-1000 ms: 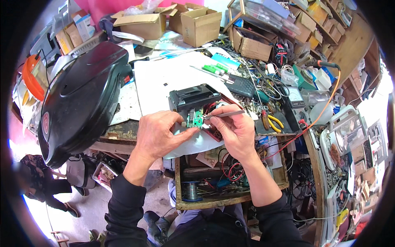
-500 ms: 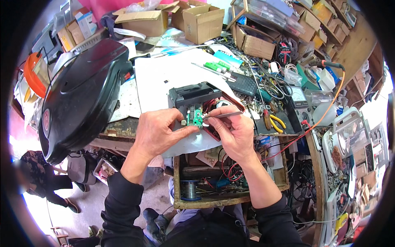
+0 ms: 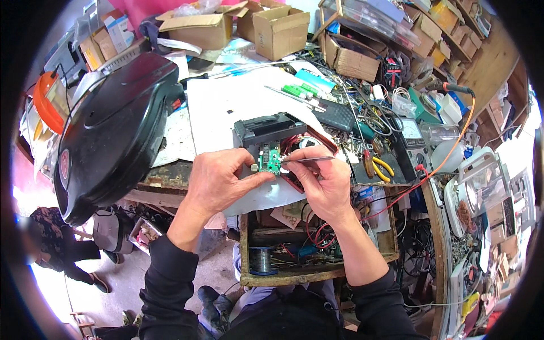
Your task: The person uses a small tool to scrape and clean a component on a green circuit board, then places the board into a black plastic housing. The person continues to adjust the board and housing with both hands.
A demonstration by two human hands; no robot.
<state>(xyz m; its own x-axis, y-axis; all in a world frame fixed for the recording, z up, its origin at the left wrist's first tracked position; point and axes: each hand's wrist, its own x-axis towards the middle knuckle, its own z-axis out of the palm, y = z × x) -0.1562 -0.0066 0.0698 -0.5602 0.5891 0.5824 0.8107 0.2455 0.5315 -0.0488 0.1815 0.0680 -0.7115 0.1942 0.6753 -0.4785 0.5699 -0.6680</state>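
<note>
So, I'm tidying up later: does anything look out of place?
The heap right of the white sheet looks untidy, tools jumbled with loose parts, and the wooden drawer below stands open, wires loose inside. The green circuit board by the left hand is too small to judge for damage.

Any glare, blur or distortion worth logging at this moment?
Head view: fisheye bending toward a black, rounded rim; head view: washed-out glare along the far right and lower left; head view: soft sheen on the black case; head view: blur over the head of the person at far left; head view: green circuit board fairly clear, finest parts too small to tell.
</note>
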